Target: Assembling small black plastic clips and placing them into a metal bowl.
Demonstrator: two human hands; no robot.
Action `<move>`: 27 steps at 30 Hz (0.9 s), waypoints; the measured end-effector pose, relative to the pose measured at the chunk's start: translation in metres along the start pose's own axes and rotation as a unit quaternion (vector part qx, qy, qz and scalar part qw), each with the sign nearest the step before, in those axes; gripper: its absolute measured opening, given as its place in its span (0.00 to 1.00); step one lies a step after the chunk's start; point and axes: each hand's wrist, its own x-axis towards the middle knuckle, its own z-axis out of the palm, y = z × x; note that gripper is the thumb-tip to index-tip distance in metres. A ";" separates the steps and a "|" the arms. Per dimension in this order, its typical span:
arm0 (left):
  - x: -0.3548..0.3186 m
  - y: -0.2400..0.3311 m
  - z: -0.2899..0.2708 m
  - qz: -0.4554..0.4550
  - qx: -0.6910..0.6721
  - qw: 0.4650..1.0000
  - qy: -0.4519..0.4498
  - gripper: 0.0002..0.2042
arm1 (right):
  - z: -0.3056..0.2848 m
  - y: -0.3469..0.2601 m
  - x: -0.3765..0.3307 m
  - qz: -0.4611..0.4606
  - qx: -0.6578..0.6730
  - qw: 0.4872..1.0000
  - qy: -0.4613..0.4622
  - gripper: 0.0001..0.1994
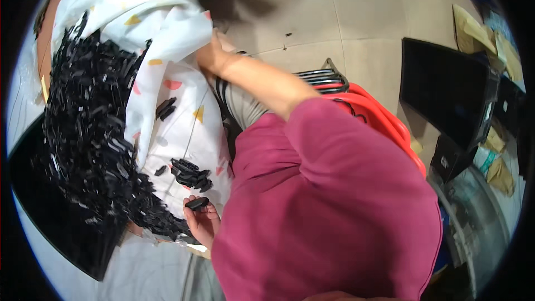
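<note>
My left hand (202, 224), low beside the pink shirt, holds a small, long black piece (197, 204) between thumb and fingers. Just beyond it, a small cluster of similar black pieces (190, 174) lies on a white cloth (184, 128) with pink and yellow shapes. A few more loose pieces (166, 109) rest farther along this cloth. To the left spreads a large heap of these black pieces (92, 117), partly covered by a fold of cloth. My right hand (212, 54) is at the cloth's edge; its fingers are hidden and blurred there.
Under the heap is a dark glossy panel (61, 223). A red plastic chair (379, 117) with a black metal frame stands behind me. Off to the right, a black screen (446, 89) stands on the tiled floor (368, 5) near boxes and brown paper packages (500, 177).
</note>
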 end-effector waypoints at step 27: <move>-0.009 -0.016 -0.102 0.266 -0.209 0.883 0.326 0.09 | -0.289 -0.137 -0.101 -0.661 0.306 0.653 -0.210 0.15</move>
